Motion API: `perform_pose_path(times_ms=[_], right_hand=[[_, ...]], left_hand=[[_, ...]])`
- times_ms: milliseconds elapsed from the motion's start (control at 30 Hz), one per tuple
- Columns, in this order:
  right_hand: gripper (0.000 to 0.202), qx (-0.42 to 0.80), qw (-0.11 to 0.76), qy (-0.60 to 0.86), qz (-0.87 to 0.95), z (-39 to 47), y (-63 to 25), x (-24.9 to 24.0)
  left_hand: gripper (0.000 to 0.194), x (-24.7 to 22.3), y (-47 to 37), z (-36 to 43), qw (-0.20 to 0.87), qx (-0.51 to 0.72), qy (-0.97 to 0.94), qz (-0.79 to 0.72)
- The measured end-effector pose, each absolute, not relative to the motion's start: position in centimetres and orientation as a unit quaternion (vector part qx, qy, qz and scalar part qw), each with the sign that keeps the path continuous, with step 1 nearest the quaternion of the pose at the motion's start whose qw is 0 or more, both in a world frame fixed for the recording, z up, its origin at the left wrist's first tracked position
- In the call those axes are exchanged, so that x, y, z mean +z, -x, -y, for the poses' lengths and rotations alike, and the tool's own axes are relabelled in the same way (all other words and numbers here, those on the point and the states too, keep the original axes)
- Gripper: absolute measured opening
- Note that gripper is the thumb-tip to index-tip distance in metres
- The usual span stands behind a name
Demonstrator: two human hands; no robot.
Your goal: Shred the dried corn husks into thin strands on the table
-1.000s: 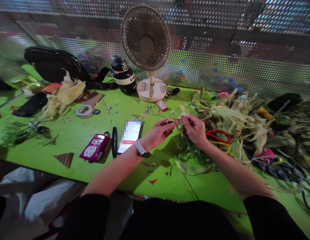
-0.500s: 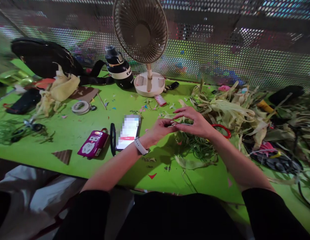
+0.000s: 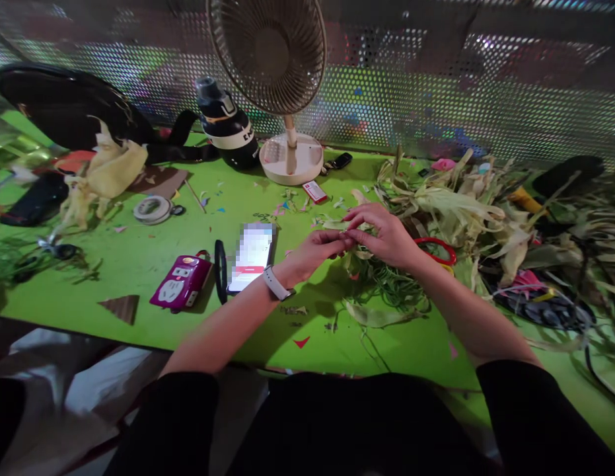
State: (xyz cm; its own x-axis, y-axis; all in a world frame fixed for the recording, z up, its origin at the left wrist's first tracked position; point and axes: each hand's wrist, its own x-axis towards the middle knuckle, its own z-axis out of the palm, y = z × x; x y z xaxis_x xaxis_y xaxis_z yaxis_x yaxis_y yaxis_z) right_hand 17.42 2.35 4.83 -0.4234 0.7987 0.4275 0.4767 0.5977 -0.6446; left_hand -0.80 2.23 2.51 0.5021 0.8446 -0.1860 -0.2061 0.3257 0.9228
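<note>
Pinch grip, two-sided: your left hand (image 3: pixel 314 254) and right hand (image 3: pixel 384 237) are together, fingertips closed on a small pale piece (image 3: pixel 343 233) between them. It's held just above the counter (image 3: pixel 267 347), in front of you (most of it is hidden by your fingers, so I can't tell its shape). Fingertips rather than palms probably because it's thin; both sides likely give you finer control.

Green strands (image 3: pixel 395 285) lie under and beside your right hand, a loose husk strip (image 3: pixel 379 315) on the near side of them. The husk pile (image 3: pixel 453 221) sits farther right, presumably kept there for easy reach. A red loop (image 3: pixel 438 250) shows just past your right wrist; looks like a scissor handle, parked close.

Phone (image 3: pixel 252 256) lies screen up near your left wrist, likely so you can read it at a glance. Purple device (image 3: pixel 181 283) is left of that, apart. Fan (image 3: pixel 290 160) and bottle (image 3: pixel 231 140) stand at the back, probably to leave you elbow room.
</note>
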Motion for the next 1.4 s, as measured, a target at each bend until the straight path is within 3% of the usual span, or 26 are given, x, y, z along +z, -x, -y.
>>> perform_pose_path(times_ms=[333, 667, 800, 900, 1233, 1400], right_hand=[[0.017, 0.347, 0.421, 0.457, 0.703, -2.2, -16.7, 4.1], [0.029, 0.275, 0.434, 0.497, 0.699, -2.5, -17.3, 4.7], [0.044, 0.239, 0.363, 0.479, 0.763, -2.6, -18.6, 6.3], [0.042, 0.243, 0.324, 0.442, 0.801, -2.6, -18.9, 6.4], [0.036, 0.253, 0.338, 0.424, 0.801, -2.8, -18.4, 5.3], [0.037, 0.192, 0.345, 0.448, 0.802, -3.2, -18.4, 4.6]], left_hand=[[0.022, 2.4, 0.8, -1.9, 0.779, 0.311, -0.431, -0.332], [0.03, 2.5, 0.8, -2.0, 0.796, 0.306, -0.408, -0.326], [0.032, 2.5, 1.0, -2.6, 0.788, 0.351, -0.368, -0.346], [0.032, 2.7, 1.2, -2.8, 0.787, 0.373, -0.353, -0.342], [0.026, 2.9, 0.9, -2.5, 0.794, 0.389, -0.338, -0.324], [0.027, 2.9, 0.9, -2.5, 0.791, 0.386, -0.367, -0.3]])
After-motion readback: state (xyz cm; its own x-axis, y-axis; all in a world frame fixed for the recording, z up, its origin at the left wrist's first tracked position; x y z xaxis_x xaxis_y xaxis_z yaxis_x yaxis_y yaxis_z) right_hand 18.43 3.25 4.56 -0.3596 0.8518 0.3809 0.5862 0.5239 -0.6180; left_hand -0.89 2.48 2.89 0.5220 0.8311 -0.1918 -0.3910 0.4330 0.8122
